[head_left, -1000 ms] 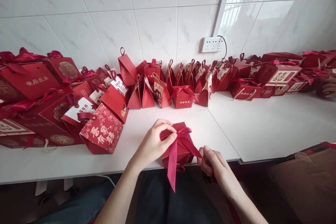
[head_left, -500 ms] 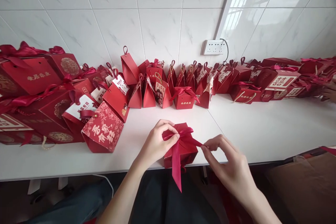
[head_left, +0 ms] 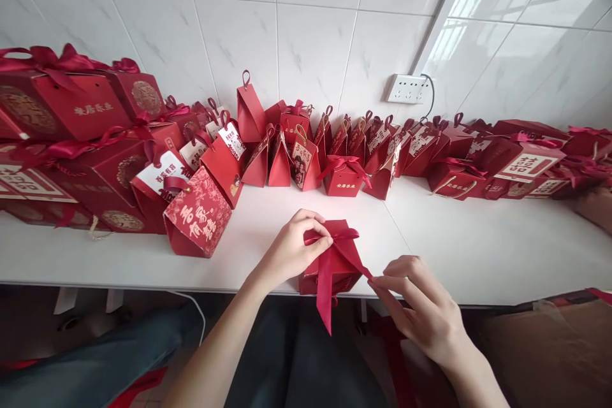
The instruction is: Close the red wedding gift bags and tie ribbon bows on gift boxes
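A small red gift box (head_left: 310, 282) stands at the front edge of the white table, with a dark pink satin ribbon (head_left: 324, 287) tied in a bow on its top. My left hand (head_left: 301, 243) pinches the bow's left loop between thumb and fingers above the box. The fingertips of my right hand (head_left: 421, 303) are closed on the ribbon's right tail, drawn out tight to the lower right. The other tail hangs down over the box's front, its pointed end below the table edge.
Finished-looking red boxes crowd the back of the white table (head_left: 488, 248). A patterned box (head_left: 198, 213) stands left of my hands, a bowed box (head_left: 343, 178) behind them. A power strip (head_left: 408, 88) hangs on the tiled wall. At lower right is a cardboard carton (head_left: 549, 344).
The view has shifted a little. My right hand has pulled the ribbon tail lower and farther out, and the bow looks tighter. My left hand keeps its pinch on the loop.
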`<move>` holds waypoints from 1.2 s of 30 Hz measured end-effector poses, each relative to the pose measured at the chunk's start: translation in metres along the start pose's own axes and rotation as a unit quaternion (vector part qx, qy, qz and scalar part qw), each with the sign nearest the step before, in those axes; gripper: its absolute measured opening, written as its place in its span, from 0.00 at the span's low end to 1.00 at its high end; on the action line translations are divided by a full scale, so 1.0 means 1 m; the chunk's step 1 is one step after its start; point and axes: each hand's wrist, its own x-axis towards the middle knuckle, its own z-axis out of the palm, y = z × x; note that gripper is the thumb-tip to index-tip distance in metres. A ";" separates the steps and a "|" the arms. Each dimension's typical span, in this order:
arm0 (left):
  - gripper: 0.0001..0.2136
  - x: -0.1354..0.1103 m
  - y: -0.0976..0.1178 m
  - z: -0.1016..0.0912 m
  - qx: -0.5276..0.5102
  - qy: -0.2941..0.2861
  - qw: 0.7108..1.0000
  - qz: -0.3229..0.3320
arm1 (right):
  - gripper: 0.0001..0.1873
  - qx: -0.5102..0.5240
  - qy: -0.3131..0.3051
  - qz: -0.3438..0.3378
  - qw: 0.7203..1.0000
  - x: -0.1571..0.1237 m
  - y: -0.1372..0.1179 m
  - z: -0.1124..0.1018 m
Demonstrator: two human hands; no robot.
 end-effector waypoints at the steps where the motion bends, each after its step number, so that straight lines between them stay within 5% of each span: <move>1: 0.05 0.000 0.000 0.000 -0.001 -0.001 1.000 0.001 | 0.11 -0.002 0.003 -0.001 1.000 -0.003 -0.002 0.002; 36: 0.04 -0.001 0.000 0.002 -0.017 -0.015 1.000 0.007 | 0.13 0.041 0.019 -0.001 0.999 -0.002 -0.031 0.024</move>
